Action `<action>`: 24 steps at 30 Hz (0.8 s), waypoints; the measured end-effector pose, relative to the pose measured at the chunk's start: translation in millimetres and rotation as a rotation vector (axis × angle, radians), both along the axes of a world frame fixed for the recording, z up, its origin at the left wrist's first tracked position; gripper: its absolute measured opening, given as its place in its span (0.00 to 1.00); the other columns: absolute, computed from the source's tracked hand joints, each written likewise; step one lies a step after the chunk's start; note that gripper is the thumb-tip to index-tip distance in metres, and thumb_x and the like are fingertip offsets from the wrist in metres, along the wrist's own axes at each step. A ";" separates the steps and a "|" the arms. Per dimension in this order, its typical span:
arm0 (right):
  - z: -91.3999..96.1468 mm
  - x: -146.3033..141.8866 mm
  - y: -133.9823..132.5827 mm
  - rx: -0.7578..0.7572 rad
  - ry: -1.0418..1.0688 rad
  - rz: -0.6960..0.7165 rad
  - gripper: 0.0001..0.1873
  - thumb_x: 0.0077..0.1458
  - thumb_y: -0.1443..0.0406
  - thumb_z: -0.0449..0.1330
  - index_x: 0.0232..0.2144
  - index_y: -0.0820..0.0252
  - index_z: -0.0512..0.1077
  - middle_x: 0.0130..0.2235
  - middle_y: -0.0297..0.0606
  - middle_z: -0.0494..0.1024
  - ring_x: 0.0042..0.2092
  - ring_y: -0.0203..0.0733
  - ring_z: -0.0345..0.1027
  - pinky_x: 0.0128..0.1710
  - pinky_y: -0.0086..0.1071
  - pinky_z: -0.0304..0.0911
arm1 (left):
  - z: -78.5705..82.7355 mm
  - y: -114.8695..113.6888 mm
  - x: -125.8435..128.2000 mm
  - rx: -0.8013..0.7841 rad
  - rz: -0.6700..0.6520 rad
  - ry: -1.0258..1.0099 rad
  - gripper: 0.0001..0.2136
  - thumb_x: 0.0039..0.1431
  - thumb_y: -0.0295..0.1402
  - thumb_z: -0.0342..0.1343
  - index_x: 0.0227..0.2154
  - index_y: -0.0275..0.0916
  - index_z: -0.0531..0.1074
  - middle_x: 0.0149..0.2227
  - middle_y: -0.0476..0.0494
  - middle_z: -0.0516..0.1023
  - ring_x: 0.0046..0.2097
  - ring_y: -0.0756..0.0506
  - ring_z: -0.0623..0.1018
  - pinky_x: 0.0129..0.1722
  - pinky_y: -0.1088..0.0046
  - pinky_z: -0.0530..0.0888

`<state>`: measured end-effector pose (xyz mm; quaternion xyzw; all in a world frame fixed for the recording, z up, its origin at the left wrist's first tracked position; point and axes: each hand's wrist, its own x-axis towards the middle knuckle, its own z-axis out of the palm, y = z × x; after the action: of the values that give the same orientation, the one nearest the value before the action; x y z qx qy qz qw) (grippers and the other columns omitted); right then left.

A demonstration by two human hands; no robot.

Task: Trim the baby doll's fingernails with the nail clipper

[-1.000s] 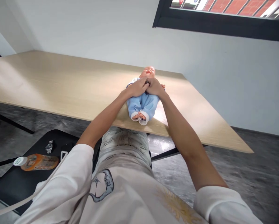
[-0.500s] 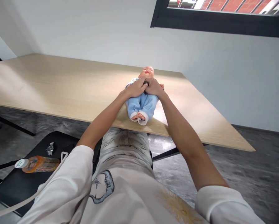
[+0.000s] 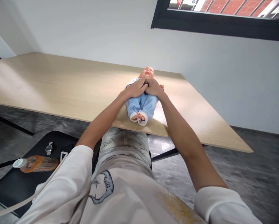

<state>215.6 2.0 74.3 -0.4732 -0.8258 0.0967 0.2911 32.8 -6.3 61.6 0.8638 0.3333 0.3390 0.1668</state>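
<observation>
A baby doll (image 3: pixel 142 105) lies on its back on the wooden table, head toward the wall and feet near the front edge. It wears light blue trousers with white cuffs and a white-and-blue top. Over its chest and belly, my left hand (image 3: pixel 137 88) and my right hand (image 3: pixel 153 87) meet with fingers curled in on the doll's clothes. A small dark patch shows between the fingertips; I cannot make out what it is. Most of the doll's torso is hidden beneath both hands.
The wooden table (image 3: pixel 83 84) reaches to a white wall (image 3: pixel 95 31) with a dark window frame (image 3: pixel 211 26). At lower left, a black chair (image 3: pixel 6 193) holds an orange drink bottle (image 3: pixel 40 164) and a metal wristwatch (image 3: pixel 49 148). A pale cable (image 3: pixel 20 202) runs beside my left arm.
The camera view has shifted very slightly. Both hands stay at the same spot on the doll's chest, and the doll has not moved.
</observation>
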 end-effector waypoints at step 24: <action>2.9 -1.3 -1.3 -0.007 -0.046 -0.007 0.06 0.60 0.60 0.65 0.35 0.57 0.75 0.35 0.47 0.82 0.43 0.59 0.75 0.49 0.54 0.73 | 1.9 -4.6 1.6 -0.023 -0.002 -0.023 0.15 0.75 0.39 0.47 0.55 0.44 0.75 0.62 0.32 0.83 0.66 0.29 0.79 0.74 0.43 0.73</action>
<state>214.3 0.7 77.2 -0.4791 -0.8304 0.0875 0.2706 34.5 -10.9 63.4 0.8582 0.3342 0.3449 0.1811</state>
